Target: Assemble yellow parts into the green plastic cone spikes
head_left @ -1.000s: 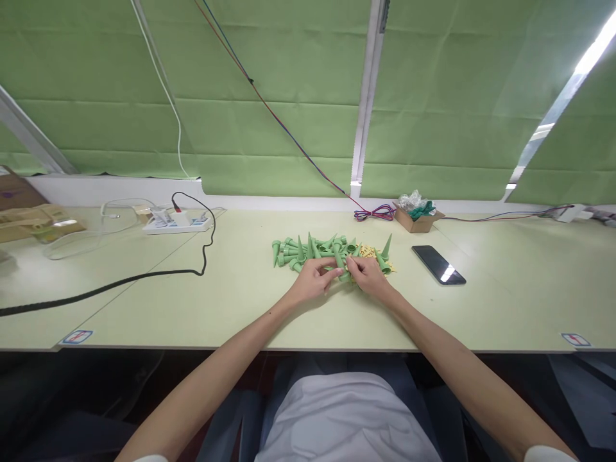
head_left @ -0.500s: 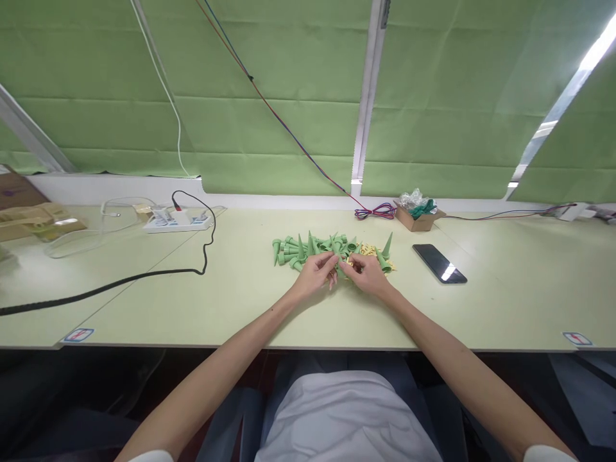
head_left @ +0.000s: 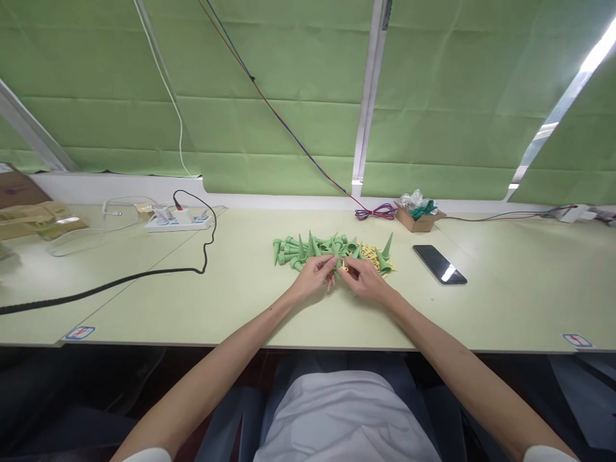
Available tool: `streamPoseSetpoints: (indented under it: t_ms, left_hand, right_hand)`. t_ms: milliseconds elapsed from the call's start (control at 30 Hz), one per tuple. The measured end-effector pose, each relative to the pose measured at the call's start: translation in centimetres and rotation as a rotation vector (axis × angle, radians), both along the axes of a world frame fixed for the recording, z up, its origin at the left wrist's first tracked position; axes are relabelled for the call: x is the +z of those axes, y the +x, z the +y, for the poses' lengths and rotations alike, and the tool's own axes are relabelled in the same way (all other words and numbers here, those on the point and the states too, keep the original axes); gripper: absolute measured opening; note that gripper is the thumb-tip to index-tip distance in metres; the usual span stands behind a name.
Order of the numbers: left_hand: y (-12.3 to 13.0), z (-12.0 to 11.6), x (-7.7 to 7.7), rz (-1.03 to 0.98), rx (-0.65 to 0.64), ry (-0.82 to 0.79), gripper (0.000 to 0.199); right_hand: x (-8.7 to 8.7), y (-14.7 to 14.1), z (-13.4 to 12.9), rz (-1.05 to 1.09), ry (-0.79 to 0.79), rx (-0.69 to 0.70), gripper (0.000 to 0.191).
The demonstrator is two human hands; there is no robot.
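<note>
My left hand (head_left: 312, 277) is closed, fingertips pinching a green plastic spike (head_left: 337, 264) that is partly hidden by the fingers. Close beside it, my right hand (head_left: 368, 280) pinches a small yellow plastic piece (head_left: 344, 268) with a round end. Just beyond both hands lies a heap of green cone-shaped spikes (head_left: 290, 249), some on their sides and a few standing point up. To the right of that heap, many small yellow pieces (head_left: 370, 253) are scattered in a pile, partly behind my right hand.
A black phone (head_left: 439, 264) lies right of the piles. Behind it stands a small cardboard box (head_left: 420, 222) holding plastic wrap and green material, beside a coiled red-and-blue wire (head_left: 376, 211). On the left are a power strip (head_left: 179, 222) and a black cable (head_left: 144, 276).
The yellow piece now shows clearly at my right fingertips, where it was mostly hidden before. My right hand has tilted slightly; my left hand stays nearly in place.
</note>
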State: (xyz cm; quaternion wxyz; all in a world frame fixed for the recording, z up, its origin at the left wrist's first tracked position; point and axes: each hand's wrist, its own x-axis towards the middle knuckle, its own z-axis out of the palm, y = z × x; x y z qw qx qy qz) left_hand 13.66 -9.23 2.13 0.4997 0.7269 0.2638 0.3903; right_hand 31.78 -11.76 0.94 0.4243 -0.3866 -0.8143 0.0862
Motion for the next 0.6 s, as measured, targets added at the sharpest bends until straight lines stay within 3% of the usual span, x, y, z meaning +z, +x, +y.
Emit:
streamPoseSetpoints:
  t_ms: [600]
  left_hand:
    - [-0.37,0.24,-0.22,0.106,-0.039,0.009,0.051]
  right_hand:
    - [0.18,-0.05,-0.31,-0.176,0.054,0.071,0.024]
